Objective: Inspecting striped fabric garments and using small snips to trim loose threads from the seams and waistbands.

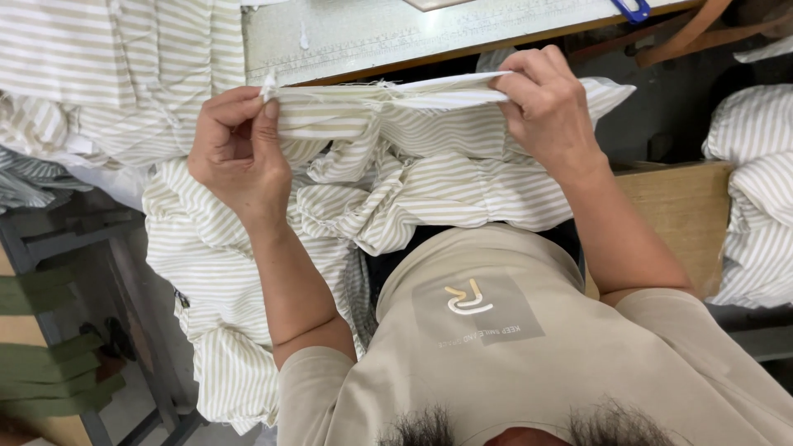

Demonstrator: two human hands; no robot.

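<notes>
Head view looks straight down on a person's two bare hands, raised in front of the chest and stretching a piece of beige-and-white striped fabric (429, 132) between them. The left hand (235, 153) is pinched shut on the left end of the fabric's folded edge (388, 92), thumb pressed flat against the cloth and the curled fingers behind it. The right hand (549, 107) grips the right end of the same edge, fingers bent over the top and closed on the cloth. Between the two hands that edge runs taut and nearly level, with frayed threads showing along it.

Below the stretched edge the rest of the fabric hangs in bunched folds and spills down over the person's lap and to the left, near the beige T-shirt (529, 355).

Beyond the hands, at the far side, lies a pale worktable (396, 33) with a wooden front edge; a blue-handled tool (632, 10) rests at its far right, only partly in view. More striped cloth is heaped at the far left (99, 74), touching the table's left end, and another striped pile (756, 190) sits at the right, well apart from the hands. A wooden box (686, 215) stands just beside the right forearm. Green folded material (49, 363) lies low at the near left.
</notes>
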